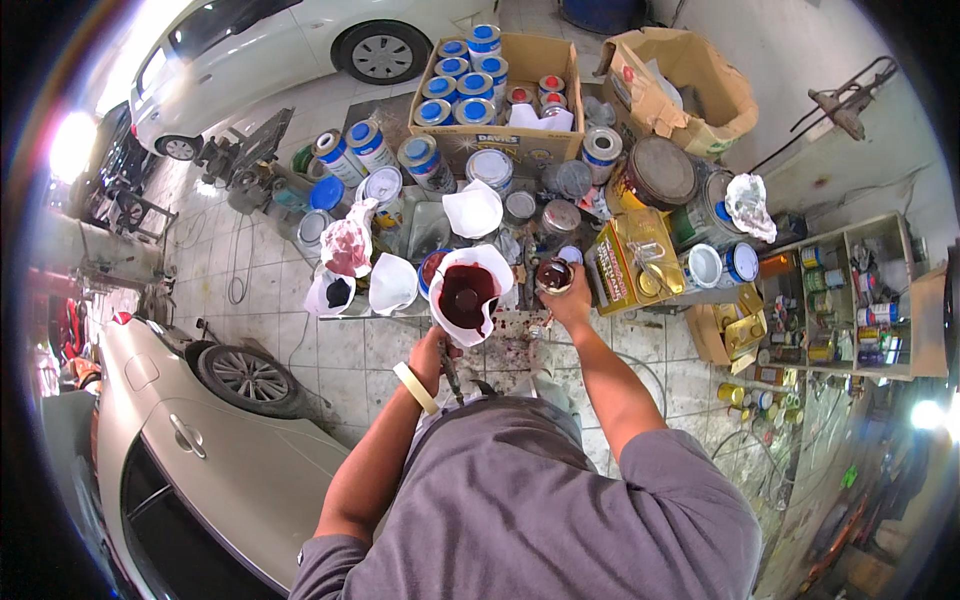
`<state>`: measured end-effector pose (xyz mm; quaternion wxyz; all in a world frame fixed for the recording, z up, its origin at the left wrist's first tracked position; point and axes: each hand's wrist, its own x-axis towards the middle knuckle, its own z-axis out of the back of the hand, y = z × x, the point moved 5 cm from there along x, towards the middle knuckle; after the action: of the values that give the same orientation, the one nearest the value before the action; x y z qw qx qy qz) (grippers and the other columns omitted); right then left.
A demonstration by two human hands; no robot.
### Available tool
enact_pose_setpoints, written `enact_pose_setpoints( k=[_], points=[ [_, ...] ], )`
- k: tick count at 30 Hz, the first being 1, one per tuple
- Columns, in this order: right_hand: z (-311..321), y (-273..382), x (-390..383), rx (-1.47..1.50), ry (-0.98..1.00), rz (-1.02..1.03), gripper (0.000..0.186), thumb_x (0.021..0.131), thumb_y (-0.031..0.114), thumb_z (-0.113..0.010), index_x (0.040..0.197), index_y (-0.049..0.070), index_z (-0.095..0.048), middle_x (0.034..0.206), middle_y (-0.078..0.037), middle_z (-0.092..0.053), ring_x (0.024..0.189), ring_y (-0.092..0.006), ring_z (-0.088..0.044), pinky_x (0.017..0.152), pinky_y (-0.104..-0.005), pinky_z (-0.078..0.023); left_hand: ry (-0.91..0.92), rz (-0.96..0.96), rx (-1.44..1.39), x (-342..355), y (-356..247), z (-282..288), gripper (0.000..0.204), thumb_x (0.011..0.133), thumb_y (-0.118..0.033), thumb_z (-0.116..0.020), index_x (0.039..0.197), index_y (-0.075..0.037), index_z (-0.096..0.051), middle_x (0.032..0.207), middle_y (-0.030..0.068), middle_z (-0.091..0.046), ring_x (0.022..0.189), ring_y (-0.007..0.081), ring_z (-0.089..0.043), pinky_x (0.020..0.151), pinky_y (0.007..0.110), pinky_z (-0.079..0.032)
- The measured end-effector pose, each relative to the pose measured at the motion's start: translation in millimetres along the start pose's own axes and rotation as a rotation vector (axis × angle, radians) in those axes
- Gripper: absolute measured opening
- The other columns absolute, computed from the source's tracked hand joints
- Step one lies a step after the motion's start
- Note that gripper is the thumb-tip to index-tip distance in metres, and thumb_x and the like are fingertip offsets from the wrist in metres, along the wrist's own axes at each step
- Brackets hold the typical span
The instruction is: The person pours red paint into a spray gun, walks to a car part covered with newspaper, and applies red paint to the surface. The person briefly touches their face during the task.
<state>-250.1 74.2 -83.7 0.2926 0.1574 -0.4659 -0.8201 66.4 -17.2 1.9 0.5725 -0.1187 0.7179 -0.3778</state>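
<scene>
Just above the near edge of the tabletop [521, 285], at about its middle, we have a white paper cone [505, 282], its inside coated with dark red paint [466, 288]. Our left hand [432, 355] is below it, that grip closed round a slim dark handle [452, 375]; we cannot tell how handle and cone join. Our right hand [568, 302] grasps a small round jar [553, 290] of dark red liquid to the cone's right, the two well apart.

Crowding the right hand, a yellow rectangular tin [625, 265] stands just beside it. A blue-rimmed can [431, 268] sits behind the cone, which partly hides it. Left of that, toward the near-left corner, we see a clean white paper cone [394, 285] and a white paper holding something black [325, 297]; a red-stained white paper [348, 238] lies behind them. Another white paper [472, 208] rests near the tabletop's middle.

Along the far edge, a cardboard box [550, 148] is packed with blue-topped cans [475, 84], and a big round lidded tin [664, 170] stands toward the far-right corner. A white pot [703, 266] is near the right edge. Beyond, a shelf unit [847, 270] stands to the right and a beige car [215, 440] to the left.
</scene>
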Motion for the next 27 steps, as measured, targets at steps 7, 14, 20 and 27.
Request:
enact_pose_setpoints(
  k=[7, 14, 20, 27],
  points=[
    [41, 53, -25, -0.008, -0.116, 0.076, 0.08, 0.06, 0.015, -0.087, 0.128, 0.006, -0.046, 0.112, -0.017, -0.066, 0.105, -0.0337, -0.066, 0.093, -0.0436, -0.051, 0.035, -0.003, -0.072, 5, 4, -10, 0.033, 0.091, -0.037, -0.056, 0.084, -0.005, -0.06, 0.08, 0.0075, -0.061, 0.072, 0.0183, -0.063, 0.062, 0.033, -0.044],
    [130, 192, -38, -0.213, 0.018, 0.471, 0.077, 0.058, 0.012, -0.084, 0.128, 0.006, -0.051, 0.117, -0.014, -0.062, 0.109, -0.0373, -0.061, 0.095, -0.0454, -0.048, 0.106, -0.085, -0.003, 16, -1, -36, 0.033, 0.091, -0.039, -0.053, 0.084, -0.008, -0.058, 0.072, 0.0042, -0.06, 0.07, 0.0173, -0.061, 0.06, 0.032, -0.042],
    [150, 263, -36, -0.386, 0.068, 0.658, 0.08, 0.055, 0.017, -0.086, 0.129, 0.009, -0.054, 0.12, -0.011, -0.062, 0.113, -0.0321, -0.06, 0.096, -0.0457, -0.043, 0.174, -0.096, -0.015, 41, 9, -46, 0.028, 0.09, -0.035, -0.059, 0.088, -0.007, -0.061, 0.078, 0.0046, -0.058, 0.07, 0.0167, -0.059, 0.061, 0.033, -0.043],
    [142, 298, -36, -0.612, 0.107, 0.848, 0.08, 0.058, 0.023, -0.088, 0.13, 0.013, -0.056, 0.122, -0.009, -0.061, 0.114, -0.0274, -0.06, 0.099, -0.0451, -0.039, 0.148, -0.096, 0.002, 33, -3, -58, 0.04, 0.09, -0.038, -0.059, 0.089, 0.001, -0.065, 0.076, 0.0053, -0.058, 0.07, 0.015, -0.055, 0.067, 0.031, -0.039]
  ],
)
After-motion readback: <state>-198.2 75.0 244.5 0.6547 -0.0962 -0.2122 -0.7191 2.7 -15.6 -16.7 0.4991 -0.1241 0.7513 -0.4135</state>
